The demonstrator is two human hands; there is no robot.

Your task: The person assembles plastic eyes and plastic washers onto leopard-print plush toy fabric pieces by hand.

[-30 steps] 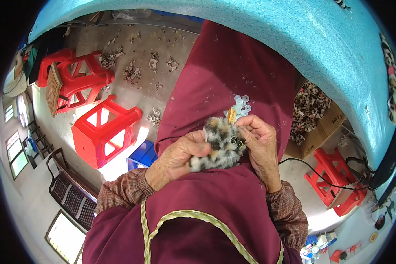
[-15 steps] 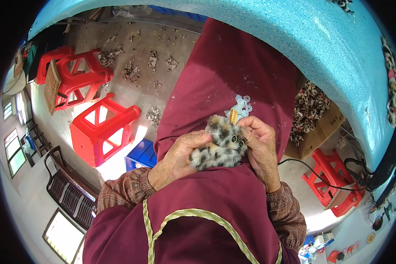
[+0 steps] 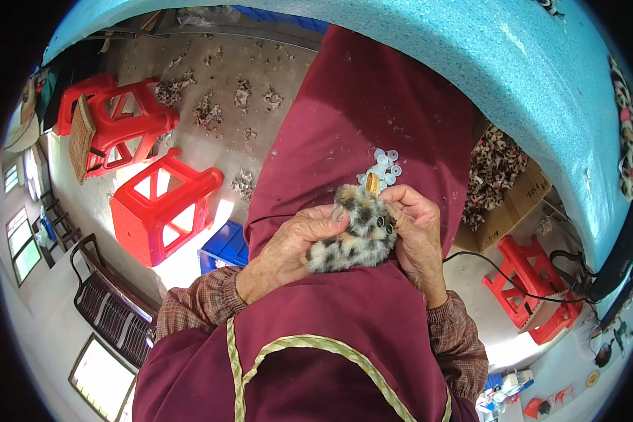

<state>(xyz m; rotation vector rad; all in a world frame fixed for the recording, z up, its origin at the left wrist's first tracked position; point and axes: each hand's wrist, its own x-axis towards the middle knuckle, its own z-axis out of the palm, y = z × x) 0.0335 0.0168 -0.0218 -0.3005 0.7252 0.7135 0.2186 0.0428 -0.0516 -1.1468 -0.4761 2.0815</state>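
Over my lap I hold a small plush toy [image 3: 353,250] of spotted grey, black and tan fur, with two dark, shiny round eyes facing right. My left hand [image 3: 304,244] grips its left side, thumb pressed on the fur. On the other side my right hand [image 3: 416,228] is closed at the toy's face, fingertips pinching beside the eyes; what lies between them is hidden. A yellow-orange fabric tag [image 3: 373,184] sticks up behind the toy's head. Just beyond it, several translucent plastic washers [image 3: 383,163] lie in a small heap on my maroon apron [image 3: 387,91].
A speckled blue table edge [image 3: 429,42] curves across the far side and right. Red plastic stools [image 3: 158,204] and a blue crate [image 3: 225,246] stand at left. At right are a cardboard box [image 3: 506,211] of fur pieces and another red stool [image 3: 531,288]. Fur scraps litter the floor.
The plush toy has tilted slightly in my hands, its head and eyes turning a little. My left thumb has shifted right over the fur. The washers stay in their heap.
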